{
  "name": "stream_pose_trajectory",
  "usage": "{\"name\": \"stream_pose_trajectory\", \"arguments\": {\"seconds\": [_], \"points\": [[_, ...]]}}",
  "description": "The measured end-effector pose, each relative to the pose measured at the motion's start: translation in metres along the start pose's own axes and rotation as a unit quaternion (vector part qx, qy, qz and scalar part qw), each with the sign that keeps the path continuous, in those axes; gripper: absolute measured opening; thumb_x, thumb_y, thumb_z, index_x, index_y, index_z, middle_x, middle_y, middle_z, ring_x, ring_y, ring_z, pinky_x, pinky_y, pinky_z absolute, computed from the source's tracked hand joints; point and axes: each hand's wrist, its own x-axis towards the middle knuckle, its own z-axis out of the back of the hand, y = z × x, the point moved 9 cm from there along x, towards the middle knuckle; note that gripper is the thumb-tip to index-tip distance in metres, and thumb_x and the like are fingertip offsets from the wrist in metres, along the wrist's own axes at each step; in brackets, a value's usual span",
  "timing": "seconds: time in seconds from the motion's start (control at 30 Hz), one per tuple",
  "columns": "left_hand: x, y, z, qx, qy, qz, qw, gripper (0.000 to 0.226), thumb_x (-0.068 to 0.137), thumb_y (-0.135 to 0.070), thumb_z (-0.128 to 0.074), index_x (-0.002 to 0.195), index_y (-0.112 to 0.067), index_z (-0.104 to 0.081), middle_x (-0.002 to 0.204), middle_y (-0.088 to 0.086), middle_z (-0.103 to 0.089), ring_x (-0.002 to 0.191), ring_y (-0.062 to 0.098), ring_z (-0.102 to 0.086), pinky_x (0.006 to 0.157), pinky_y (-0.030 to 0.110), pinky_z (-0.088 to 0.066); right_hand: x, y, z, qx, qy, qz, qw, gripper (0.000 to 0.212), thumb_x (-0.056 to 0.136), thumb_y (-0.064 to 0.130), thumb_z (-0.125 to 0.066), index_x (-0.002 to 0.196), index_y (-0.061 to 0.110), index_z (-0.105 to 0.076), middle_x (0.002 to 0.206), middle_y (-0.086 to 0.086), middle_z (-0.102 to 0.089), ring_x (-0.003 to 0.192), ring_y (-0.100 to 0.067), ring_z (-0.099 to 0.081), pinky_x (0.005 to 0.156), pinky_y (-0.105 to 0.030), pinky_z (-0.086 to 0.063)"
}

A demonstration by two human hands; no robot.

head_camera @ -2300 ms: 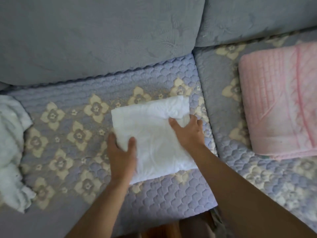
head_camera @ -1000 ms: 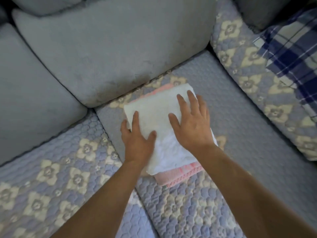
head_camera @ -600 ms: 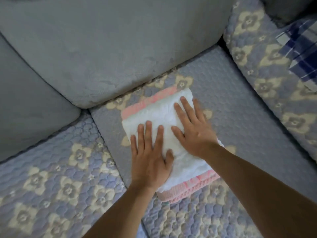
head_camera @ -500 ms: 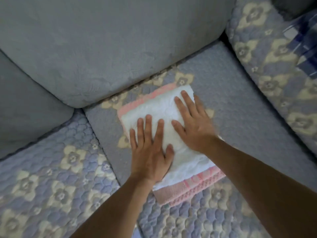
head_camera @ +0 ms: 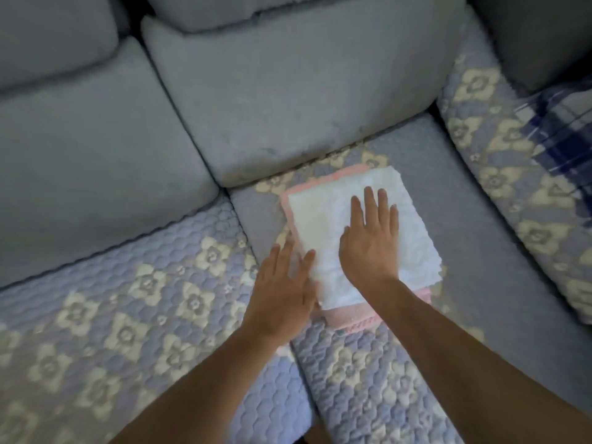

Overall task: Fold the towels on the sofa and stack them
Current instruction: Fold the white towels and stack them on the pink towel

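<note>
Stacking step: right hand [head_camera: 368, 241] flat, fingers straight, pressing white towel [head_camera: 323, 206] onto pink towel [head_camera: 352, 317]; left hand [head_camera: 282, 293] relaxed beside; next, likely fetch another.

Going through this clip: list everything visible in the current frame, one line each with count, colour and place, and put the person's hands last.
white towel: one, white, folded, lying on top of the pink towel on the corner seat.
pink towel: one, pink, folded, under the white towel; its edges show at the far, left and near sides.
quilted seat cover: blue-lilac with cream flowers, over the seats, running up the right side.
back cushions: several, grey, behind the seats.
plaid cloth: one, blue and white check, far right edge.
left hand: fingers straight, at the stack's left edge.
right hand: flat, fingers spread, resting on the white towel.
</note>
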Motion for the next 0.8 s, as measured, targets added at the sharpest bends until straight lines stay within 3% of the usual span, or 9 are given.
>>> {"name": "stream_pose_trajectory", "arguments": {"seconds": [0.07, 0.13, 0.2, 0.27, 0.4, 0.5, 0.63, 0.77, 0.8], "points": [[-0.051, 0.056, 0.012, -0.039, 0.004, 0.092, 0.995, 0.058, 0.099, -0.035, -0.045, 0.155, -0.021, -0.035, 0.16, 0.02, -0.028, 0.145, 0.038, -0.033, 0.116, 0.047, -0.036, -0.028, 0.057, 0.011, 0.083, -0.018, 0.064, 0.994, 0.057, 0.088, 0.013, -0.048, 0.144, 0.004, -0.044, 0.154, -0.021, -0.036, 0.146, -0.041, -0.025, 0.12, -0.053, -0.024], [-0.12, 0.129, 0.002, -0.072, 0.098, 0.231, 0.965, 0.061, 0.1, -0.033, -0.047, 0.157, -0.024, -0.028, 0.159, 0.013, -0.032, 0.144, 0.03, -0.036, 0.116, 0.041, -0.036, -0.056, 0.118, -0.004, 0.141, 0.03, 0.096, 0.985, 0.051, 0.085, 0.015, -0.045, 0.133, 0.003, -0.055, 0.135, -0.019, -0.053, 0.128, -0.041, -0.046, 0.104, -0.053, -0.043], [-0.199, 0.194, -0.007, -0.11, 0.152, 0.332, 0.924, 0.059, 0.096, -0.033, -0.048, 0.153, -0.022, -0.036, 0.146, 0.013, -0.047, 0.133, 0.028, -0.049, 0.108, 0.037, -0.042, -0.088, 0.176, -0.04, 0.146, 0.147, 0.1, 0.973, 0.046, 0.09, 0.019, -0.04, 0.133, 0.009, -0.055, 0.132, -0.013, -0.055, 0.122, -0.035, -0.049, 0.098, -0.048, -0.047], [-0.28, 0.253, -0.006, -0.133, 0.15, 0.387, 0.9, 0.062, 0.089, -0.039, -0.043, 0.147, -0.02, -0.044, 0.134, 0.016, -0.057, 0.125, 0.03, -0.055, 0.102, 0.036, -0.045, -0.128, 0.238, -0.073, 0.105, 0.223, 0.136, 0.96, 0.047, 0.096, 0.026, -0.034, 0.139, 0.014, -0.051, 0.14, -0.009, -0.05, 0.128, -0.03, -0.043, 0.104, -0.042, -0.042], [-0.436, 0.351, -0.005, -0.221, 0.133, 0.483, 0.837, 0.065, 0.093, -0.048, -0.038, 0.148, -0.015, -0.042, 0.145, 0.01, -0.052, 0.133, 0.028, -0.05, 0.106, 0.031, -0.039, -0.21, 0.355, -0.11, 0.118, 0.319, 0.16, 0.927, 0.043, 0.102, 0.022, -0.044, 0.144, 0.013, -0.048, 0.145, -0.01, -0.048, 0.13, -0.028, -0.045, 0.103, -0.038, -0.044], [-0.55, 0.419, 0.003, -0.3, 0.073, 0.532, 0.789, 0.047, 0.099, -0.026, -0.052, 0.144, -0.015, -0.049, 0.142, 0.006, -0.056, 0.129, 0.025, -0.055, 0.104, 0.031, -0.046, -0.278, 0.44, -0.135, 0.113, 0.372, 0.115, 0.914, 0.041, 0.103, 0.024, -0.044, 0.142, 0.016, -0.051, 0.144, -0.009, -0.049, 0.12, -0.026, -0.055, 0.089, -0.033, -0.05], [-0.697, 0.511, 0.004, -0.332, 0.055, 0.568, 0.751, 0.036, 0.103, -0.022, -0.049, 0.138, -0.015, -0.054, 0.14, 0.005, -0.056, 0.119, 0.021, -0.055, 0.096, 0.029, -0.041, -0.376, 0.57, -0.186, 0.117, 0.474, 0.059, 0.871, 0.036, 0.103, 0.022, -0.043, 0.133, 0.007, -0.056, 0.13, -0.011, -0.058, 0.099, -0.025, -0.06, 0.073, -0.032, -0.052], [-0.807, 0.578, 0.012, -0.384, -0.004, 0.61, 0.693, 0.026, 0.102, -0.023, -0.05, 0.128, -0.019, -0.056, 0.118, 0.001, -0.059, 0.094, 0.018, -0.059, 0.078, 0.032, -0.048, -0.451, 0.689, -0.227, 0.255, 0.54, -0.117, 0.794, 0.041, 0.101, 0.026, -0.051, 0.137, 0.006, -0.054, 0.125, -0.012, -0.057, 0.11, -0.029, -0.058, 0.097, -0.04, -0.051], [-0.823, 0.59, 0.012, -0.394, -0.018, 0.609, 0.689, 0.028, 0.103, -0.023, -0.05, 0.129, -0.018, -0.056, 0.113, -0.002, -0.058, 0.09, 0.012, -0.059, 0.073, 0.027, -0.046, -0.464, 0.714, -0.233, 0.296, 0.541, -0.172, 0.768, 0.037, 0.1, 0.025, -0.054, 0.134, 0.01, -0.054, 0.12, -0.009, -0.055, 0.107, -0.025, -0.058, 0.097, -0.039, -0.05]]}}
